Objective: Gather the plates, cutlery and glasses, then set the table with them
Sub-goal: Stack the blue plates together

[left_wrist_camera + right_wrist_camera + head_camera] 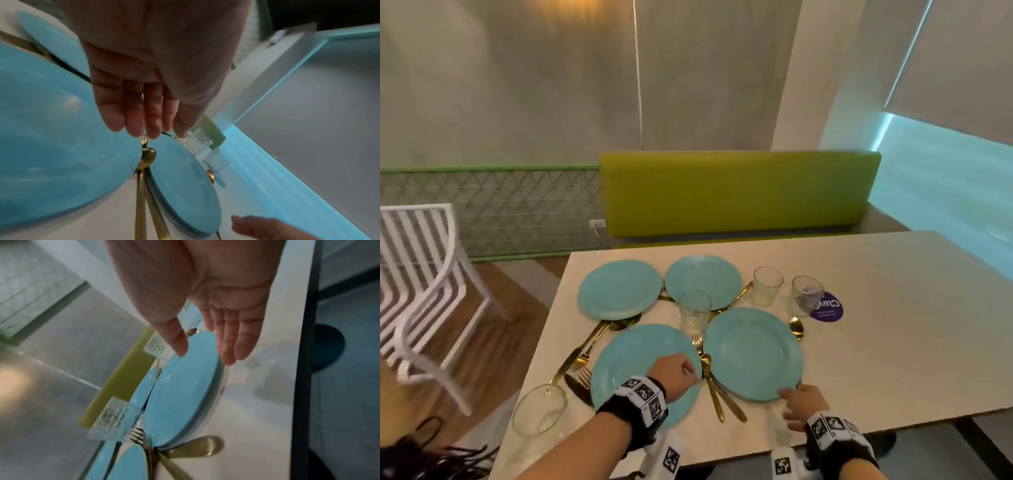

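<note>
The left hand (677,373) hangs over the right edge of the near-left blue plate (633,363), its fingers (141,113) together and pointing down at the gold cutlery (714,387) lying in the gap between the two near plates; whether they touch a piece cannot be told. The right hand (803,404) is spread loosely, thumb (174,339) apart from the other fingers, at the near rim of the near-right blue plate (753,353), holding nothing.

Four blue plates lie on the pale bench (893,325). The far-left plate (619,289) and the far-middle plate (703,281) sit side by side beyond the near pair. A textured glass (695,313) stands upright between the far-middle plate and the two near ones. Two more glasses stand to the right of the plates, one (767,286) just beside the far-middle plate and one (807,294) next to a purple round sticker (828,310). A gold spoon (796,328) lies at the right rim of the near-right plate. More gold forks and a knife (585,349) are scattered along the left of the near-left plate. A wine glass (539,409) lies on its side at the bench's near-left corner. A white slatted chair (424,284) stands to the left, and a green padded backrest (736,192) lies beyond the bench.
</note>
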`<state>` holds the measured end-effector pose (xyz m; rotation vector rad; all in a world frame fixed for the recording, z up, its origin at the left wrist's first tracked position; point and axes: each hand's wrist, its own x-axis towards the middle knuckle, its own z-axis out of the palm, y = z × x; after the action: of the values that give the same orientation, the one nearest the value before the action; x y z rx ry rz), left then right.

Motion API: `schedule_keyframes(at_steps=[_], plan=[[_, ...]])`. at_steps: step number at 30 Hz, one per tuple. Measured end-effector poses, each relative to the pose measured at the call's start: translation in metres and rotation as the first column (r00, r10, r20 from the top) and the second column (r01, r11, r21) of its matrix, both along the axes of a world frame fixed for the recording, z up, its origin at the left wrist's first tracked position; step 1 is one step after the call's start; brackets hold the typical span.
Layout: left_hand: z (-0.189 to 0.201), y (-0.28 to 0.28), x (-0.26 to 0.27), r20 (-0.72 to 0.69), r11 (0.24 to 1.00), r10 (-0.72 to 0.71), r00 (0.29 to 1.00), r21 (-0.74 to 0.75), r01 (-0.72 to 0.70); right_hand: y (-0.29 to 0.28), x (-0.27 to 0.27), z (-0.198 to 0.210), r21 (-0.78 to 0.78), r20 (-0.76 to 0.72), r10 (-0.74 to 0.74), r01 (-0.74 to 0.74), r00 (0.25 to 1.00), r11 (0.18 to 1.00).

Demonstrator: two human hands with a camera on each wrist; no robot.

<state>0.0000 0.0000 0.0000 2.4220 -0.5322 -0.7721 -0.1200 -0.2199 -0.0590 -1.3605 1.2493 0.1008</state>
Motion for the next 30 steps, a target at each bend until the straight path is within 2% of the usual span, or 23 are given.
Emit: schedule_keyframes(at_steps=[4,8,12,17,20,23,26,28,30], plan=[[-0.009,0.003,0.002,-0.046,0.989,0.149,0.988,-0.012,-0.149,-0.003,0.007,-0.021,0.194,0.028,-0.124,0.116,0.992,0.974],[-0.014,0.006,0.002,-0.093,0.966,0.248,0.964,-0.05,-0.253,0.0,0.014,-0.024,0.291,0.081,-0.222,0.19,0.972,0.938],[-0.015,0.005,0.0,-0.145,0.907,0.361,0.921,-0.176,-0.383,-0.003,0.014,-0.026,0.28,0.071,-0.261,0.231,0.963,0.932],[-0.006,0.008,-0.003,-0.03,0.811,0.5,0.866,-0.334,-0.48,-0.009,0.012,-0.022,0.234,0.185,-0.279,0.233,0.942,0.944],[0.0,0.012,0.001,-0.05,0.734,0.567,0.822,-0.423,-0.531,-0.014,0.0,-0.005,0.203,0.266,-0.297,0.248,0.917,0.947],[0.007,0.017,0.005,-0.101,0.689,0.584,0.806,-0.463,-0.557,-0.017,-0.021,0.013,0.148,0.328,-0.278,0.241,0.903,0.959],[0.016,0.016,0.008,-0.18,0.684,0.53,0.828,-0.487,-0.544,-0.016,-0.037,0.03,0.098,0.398,-0.228,0.206,0.888,0.974],[0.023,0.013,0.011,-0.274,0.691,0.465,0.842,-0.482,-0.539,-0.009,-0.039,0.044,0.06,0.443,-0.17,0.159,0.88,0.985],[0.033,0.009,0.015,-0.41,0.677,0.391,0.824,-0.478,-0.559,0.004,-0.035,0.056,0.029,0.476,-0.106,0.105,0.873,0.994]])
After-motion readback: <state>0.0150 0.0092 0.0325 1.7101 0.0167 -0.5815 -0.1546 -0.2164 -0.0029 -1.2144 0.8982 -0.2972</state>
